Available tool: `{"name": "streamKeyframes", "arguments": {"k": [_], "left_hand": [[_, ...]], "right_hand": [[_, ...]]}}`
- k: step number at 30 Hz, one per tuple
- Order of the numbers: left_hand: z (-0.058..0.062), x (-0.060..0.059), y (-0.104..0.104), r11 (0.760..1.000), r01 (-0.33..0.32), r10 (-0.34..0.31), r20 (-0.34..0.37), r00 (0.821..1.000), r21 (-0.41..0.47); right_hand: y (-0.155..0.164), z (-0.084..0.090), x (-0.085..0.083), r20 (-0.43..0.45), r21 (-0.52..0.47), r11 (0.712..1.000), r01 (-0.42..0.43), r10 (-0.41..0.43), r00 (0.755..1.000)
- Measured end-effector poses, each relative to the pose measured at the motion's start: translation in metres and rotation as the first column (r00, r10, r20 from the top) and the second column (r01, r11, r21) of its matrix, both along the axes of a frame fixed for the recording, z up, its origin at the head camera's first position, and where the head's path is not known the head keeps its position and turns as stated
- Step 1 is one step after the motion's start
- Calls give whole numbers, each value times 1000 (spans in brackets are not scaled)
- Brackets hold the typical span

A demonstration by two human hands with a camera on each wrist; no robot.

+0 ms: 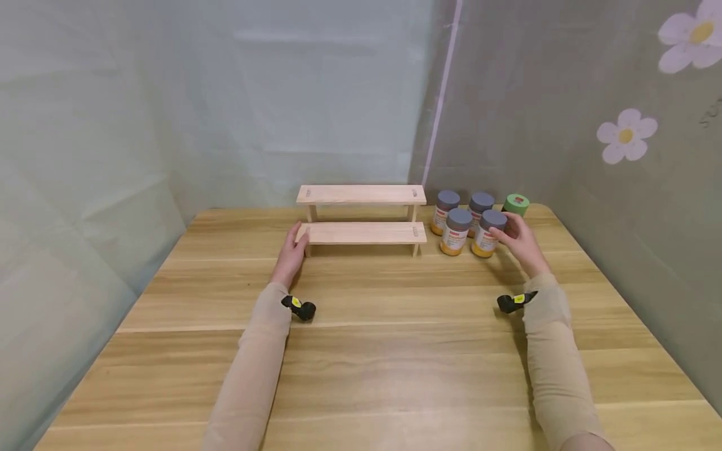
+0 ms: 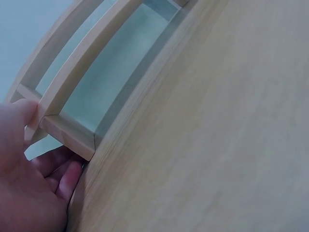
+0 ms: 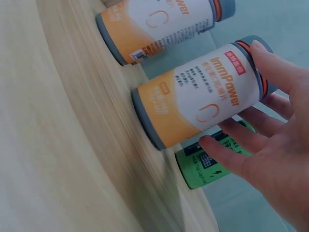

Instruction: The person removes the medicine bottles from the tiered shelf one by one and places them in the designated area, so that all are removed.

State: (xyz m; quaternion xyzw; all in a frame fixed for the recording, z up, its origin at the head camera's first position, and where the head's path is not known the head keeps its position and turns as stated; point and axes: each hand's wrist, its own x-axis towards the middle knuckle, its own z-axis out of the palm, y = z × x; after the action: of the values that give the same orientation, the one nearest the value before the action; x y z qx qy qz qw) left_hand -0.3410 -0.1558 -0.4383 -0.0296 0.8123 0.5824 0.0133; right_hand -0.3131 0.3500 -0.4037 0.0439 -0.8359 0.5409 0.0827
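At the left end of a two-tier wooden shelf (image 1: 361, 233), my left hand (image 1: 290, 255) grips the lower board. The left wrist view shows the thumb against the board's end (image 2: 37, 126) and curled fingers by the shelf leg (image 2: 70, 135). On the right, my right hand (image 1: 521, 243) holds the front right supplement bottle (image 1: 486, 238) by its grey cap. In the right wrist view the thumb lies on the cap of this orange-and-white bottle (image 3: 198, 96), with the index finger partly hidden behind it. The lower fingers are spread beside the bottle, which stands upright.
Three similar bottles stand close by: one front left (image 1: 455, 233), one back left (image 1: 445, 210) and one behind (image 1: 481, 203). A green-lidded container (image 1: 516, 203) is just beyond my right hand. Cloth walls (image 1: 282, 94) border the wooden table (image 1: 395, 363).
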Motion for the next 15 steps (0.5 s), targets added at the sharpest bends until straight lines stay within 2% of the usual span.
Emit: {"name": "streamKeyframes", "arguments": {"k": [8,13,15], "left_hand": [[-6,-3,1,1000,2,-2,4,1000,-7],[-7,-6,8,1000,12,-12,4,1000,-12],[-7,-9,10,1000,17,-17,-1,1000,-9]], "right_hand": [[5,0,0,55,55,998,-16,13,998],[6,13,5,62,78,997,3,-8,998],[5,22,8,55,115,992,44,-51,997]]}}
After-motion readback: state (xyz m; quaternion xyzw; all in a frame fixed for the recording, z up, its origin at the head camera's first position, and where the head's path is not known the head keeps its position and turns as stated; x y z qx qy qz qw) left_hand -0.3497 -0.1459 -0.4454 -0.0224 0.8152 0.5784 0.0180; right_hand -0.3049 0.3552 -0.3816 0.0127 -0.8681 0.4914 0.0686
